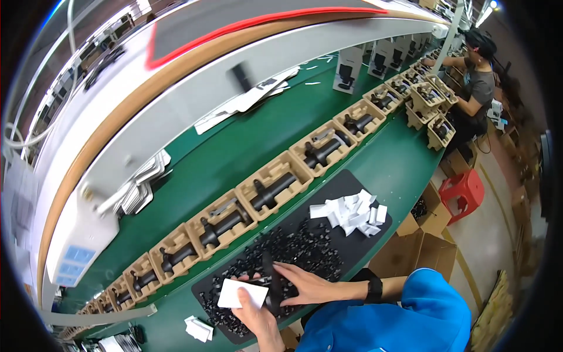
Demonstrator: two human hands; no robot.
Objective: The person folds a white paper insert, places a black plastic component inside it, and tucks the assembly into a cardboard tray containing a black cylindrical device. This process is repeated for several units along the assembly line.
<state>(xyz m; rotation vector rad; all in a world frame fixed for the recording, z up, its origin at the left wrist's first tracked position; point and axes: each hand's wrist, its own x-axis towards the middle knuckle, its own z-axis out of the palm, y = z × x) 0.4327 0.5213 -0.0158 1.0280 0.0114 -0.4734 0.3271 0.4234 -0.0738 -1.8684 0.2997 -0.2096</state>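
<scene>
1. The left hand (253,317) is grasping a white card (242,294), thumb on top, over the dark mat's (347,183) eight o'clock end.
2. The right hand (309,286) is gripping a blurred black piece (270,281) at the card's three o'clock.
3. Loose black parts (308,252) are lying at two o'clock, white slips (352,214) beyond.
4. Tan trays (287,201) are cradling black devices (274,190) toward twelve o'clock.

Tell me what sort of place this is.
Probably a factory packing line: a long row of trays holding black devices, a spread of small black parts, and a co-worker along the same green bench.
</scene>
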